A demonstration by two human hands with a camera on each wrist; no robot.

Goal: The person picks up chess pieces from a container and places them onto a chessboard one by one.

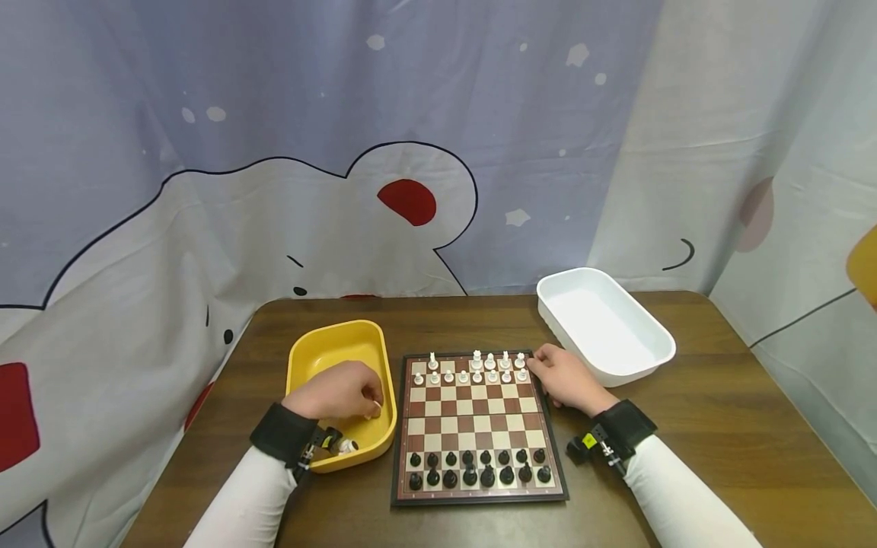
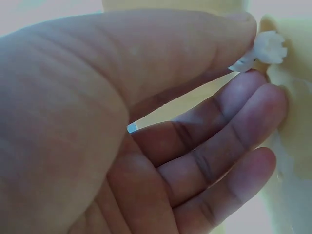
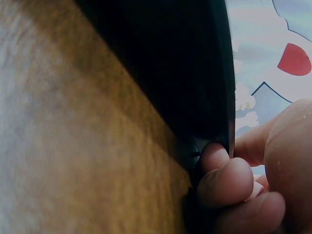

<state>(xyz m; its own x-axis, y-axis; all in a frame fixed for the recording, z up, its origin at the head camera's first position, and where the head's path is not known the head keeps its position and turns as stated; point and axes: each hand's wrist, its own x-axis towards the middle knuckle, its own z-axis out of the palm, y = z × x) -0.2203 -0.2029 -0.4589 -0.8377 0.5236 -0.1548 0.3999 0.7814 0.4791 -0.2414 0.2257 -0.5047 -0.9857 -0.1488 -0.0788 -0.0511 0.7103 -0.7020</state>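
Note:
My left hand is down inside the yellow tray. Its thumb and forefinger pinch a small white chess piece with a notched, crown-like top. Other white pieces lie in the tray's near end, partly hidden by the wrist gear. At the far right corner of the chessboard, my right hand grips the edge, thumb over the top and fingers curled beneath. White pieces stand in two rows at the board's far side, the back row with gaps. Black pieces fill two rows at the near side.
A white tray stands at the back right, just behind my right hand. The brown wooden table carries everything, and a printed curtain hangs along its far edge.

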